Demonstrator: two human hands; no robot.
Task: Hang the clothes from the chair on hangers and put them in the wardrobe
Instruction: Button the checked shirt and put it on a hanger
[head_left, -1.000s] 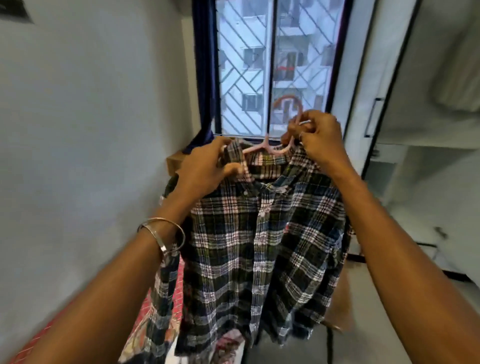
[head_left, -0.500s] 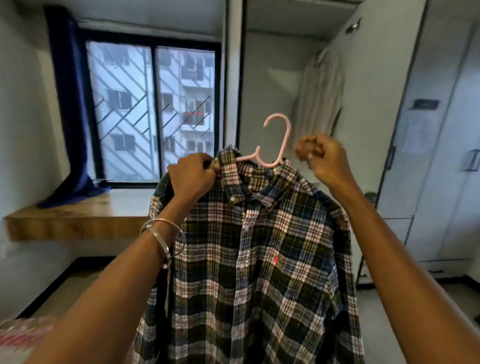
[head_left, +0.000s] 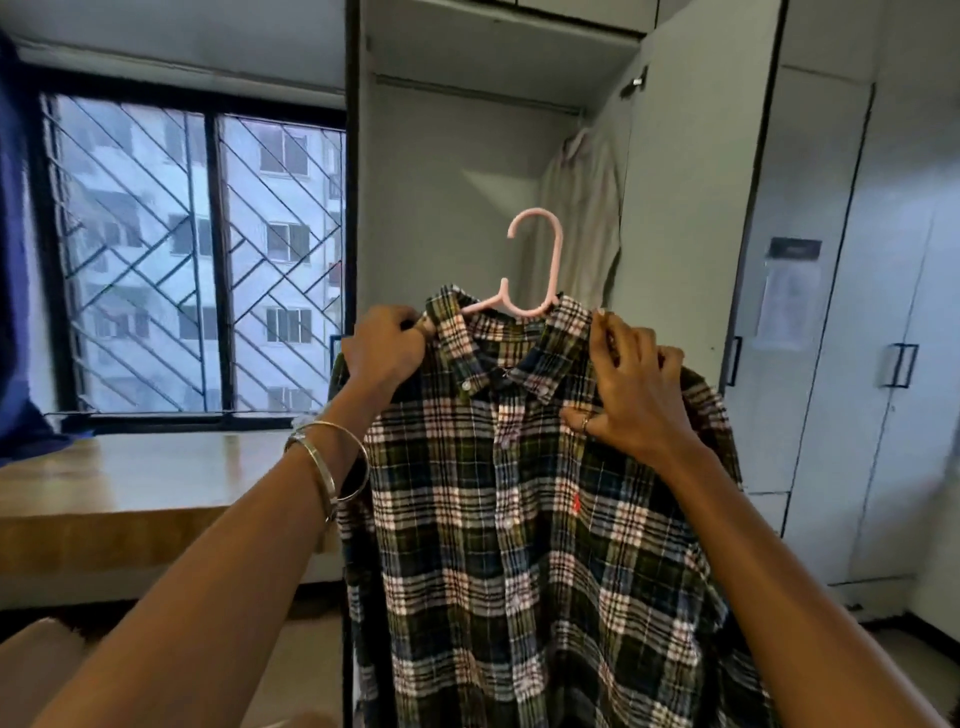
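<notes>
A dark plaid shirt (head_left: 519, 519) hangs on a pink plastic hanger (head_left: 537, 260) held up at chest height before the open wardrobe (head_left: 441, 171). My left hand (head_left: 384, 353) grips the shirt's left shoulder beside the collar. On the other side, my right hand (head_left: 631, 389) holds the right shoulder, fingers pinching the collar edge. The hanger's hook stands free above the collar, below the wardrobe's rail (head_left: 478, 93).
A pale shirt (head_left: 582, 218) hangs at the right end of the rail. The open wardrobe door (head_left: 691, 208) stands to the right, closed doors (head_left: 883, 312) beyond it. A barred window (head_left: 192, 249) and wooden ledge (head_left: 130, 483) lie left.
The view has turned right from the window to the open wardrobe. The shirt on its hanger has been carried along, and my right hand has dropped onto the shirt's right shoulder.
</notes>
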